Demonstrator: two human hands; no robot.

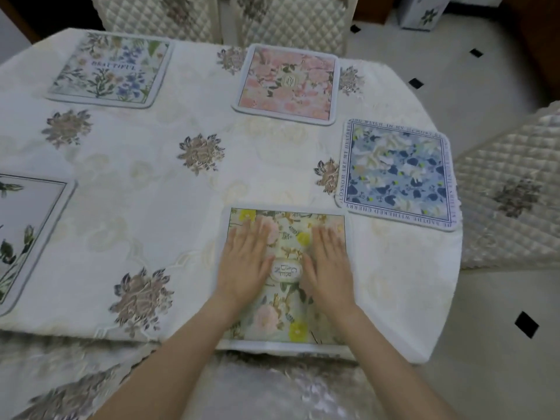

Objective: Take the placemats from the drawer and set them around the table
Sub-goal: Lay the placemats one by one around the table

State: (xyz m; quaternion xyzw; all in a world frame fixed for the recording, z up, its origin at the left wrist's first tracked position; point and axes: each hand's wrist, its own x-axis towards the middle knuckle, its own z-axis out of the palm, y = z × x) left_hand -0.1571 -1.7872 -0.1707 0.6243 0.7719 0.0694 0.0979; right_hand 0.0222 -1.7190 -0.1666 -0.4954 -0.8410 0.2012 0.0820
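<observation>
A yellow and pink floral placemat (pixel 286 316) marked GARDEN lies at the near edge of the table (pixel 169 225). My left hand (pixel 247 263) presses flat on its left half, fingers straight. My right hand (pixel 328 265) presses flat on its right half in the same way. A blue floral placemat (pixel 397 174) lies at the right edge. A pink floral placemat (pixel 288 83) and a white one marked BEAUTIFUL (pixel 112 69) lie along the far side. Another placemat (pixel 27 234) is cut off at the left edge of the view.
A cream tablecloth with embroidered flowers covers the table. Quilted chairs stand at the far side (pixel 157 16) (pixel 291 19) and at the right (pixel 509 195). A white box (pixel 422 12) stands on the tiled floor at the back right.
</observation>
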